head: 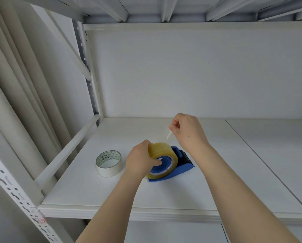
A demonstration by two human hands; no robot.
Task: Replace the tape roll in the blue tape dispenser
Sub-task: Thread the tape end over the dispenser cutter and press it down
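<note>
A blue tape dispenser (181, 168) rests on the white shelf (94, 190), its serrated cutter pointing right. A thick roll of clear yellowish tape (162, 151) sits on the dispenser's blue hub. My left hand (139, 162) grips this roll from the left, thumb pressed into the hub. My right hand (187, 130) is raised above and behind the roll, pinching the free end of the tape (168, 135), which stretches up from the roll. A nearly used-up white roll (108, 163) with a patterned cardboard core lies flat to the left.
The shelf has a white back wall (181, 76) and another shelf overhead. A perforated metal upright (15, 190) and a diagonal brace stand at the left. A seam (262, 163) splits the shelf board on the right.
</note>
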